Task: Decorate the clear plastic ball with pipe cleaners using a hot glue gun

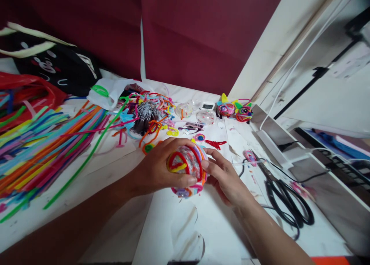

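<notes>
A clear ball covered with coloured pipe cleaners is held over the white worktop in front of me. My left hand wraps it from the left, thumb across its front and fingers over the top. On the right side, my right hand presses thumb and fingertips against the ball's edge. Red and yellow strips curve over the ball's face, with pink, orange and purple ones along its rim and underside. Just behind it lie a small pink coil with a blue centre and a twisted red pipe cleaner.
Bundled pipe cleaners spread across the left, near a red bag and black tote. Black-handled scissors and a thin cable lie right. Behind are clear half-shells, a small digital timer and colourful finished figures.
</notes>
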`<state>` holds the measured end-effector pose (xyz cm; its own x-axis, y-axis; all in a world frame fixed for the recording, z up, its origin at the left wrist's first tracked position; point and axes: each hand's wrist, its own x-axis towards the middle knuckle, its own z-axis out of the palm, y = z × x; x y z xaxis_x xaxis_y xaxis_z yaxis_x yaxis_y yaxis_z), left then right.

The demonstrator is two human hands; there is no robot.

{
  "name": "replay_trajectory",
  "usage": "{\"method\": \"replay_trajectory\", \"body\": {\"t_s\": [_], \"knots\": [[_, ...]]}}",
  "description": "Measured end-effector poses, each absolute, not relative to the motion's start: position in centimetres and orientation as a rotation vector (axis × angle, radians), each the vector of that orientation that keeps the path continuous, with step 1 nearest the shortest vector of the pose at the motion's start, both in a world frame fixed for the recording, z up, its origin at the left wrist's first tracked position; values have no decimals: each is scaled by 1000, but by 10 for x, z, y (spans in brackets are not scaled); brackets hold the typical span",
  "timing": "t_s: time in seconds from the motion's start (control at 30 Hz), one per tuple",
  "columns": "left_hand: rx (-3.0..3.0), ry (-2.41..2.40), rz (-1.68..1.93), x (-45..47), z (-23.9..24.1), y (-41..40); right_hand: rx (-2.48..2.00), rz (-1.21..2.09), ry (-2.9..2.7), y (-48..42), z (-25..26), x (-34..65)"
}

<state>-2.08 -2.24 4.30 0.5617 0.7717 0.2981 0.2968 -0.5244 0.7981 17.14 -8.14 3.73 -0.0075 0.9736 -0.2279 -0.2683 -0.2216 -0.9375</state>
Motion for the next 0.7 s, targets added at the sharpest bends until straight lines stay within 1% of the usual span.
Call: {"method": "replay_trajectory", "body": {"t_s": [0.5,0.7], "knots": [[2027,632,766,-27,44,-18,-1196,1485,-855,-83,36,174],[2020,626,768,-28,44,-18,-1183,1484,-854,-84,36,175]]}}
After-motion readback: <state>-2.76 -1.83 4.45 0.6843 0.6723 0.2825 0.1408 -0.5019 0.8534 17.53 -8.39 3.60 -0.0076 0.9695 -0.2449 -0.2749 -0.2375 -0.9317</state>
